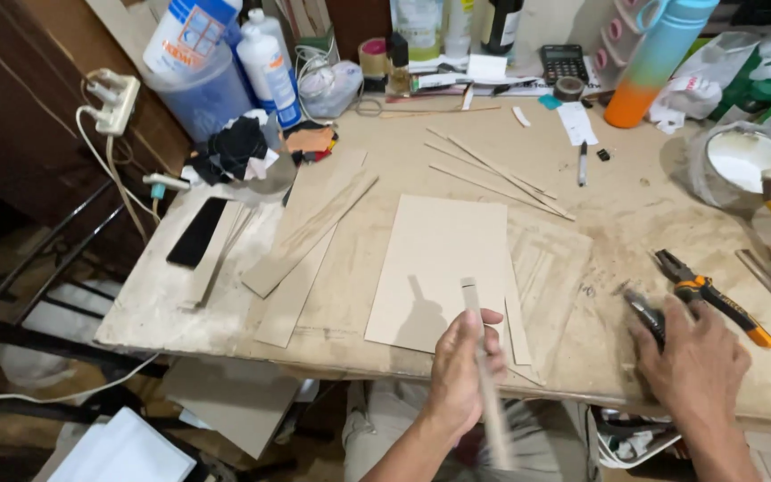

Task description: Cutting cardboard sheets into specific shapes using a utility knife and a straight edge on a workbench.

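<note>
Left hand point(459, 373) is clenched around a thin cardboard strip point(482, 366), held upright-ish just over the near edge of the desk point(635, 223), right in front of a big cardboard sheet point(439, 268). Right hand point(693, 361) is down on the desk gripping a dark utility knife point(646, 314), just beside some orange-handled pliers point(711, 295).
</note>
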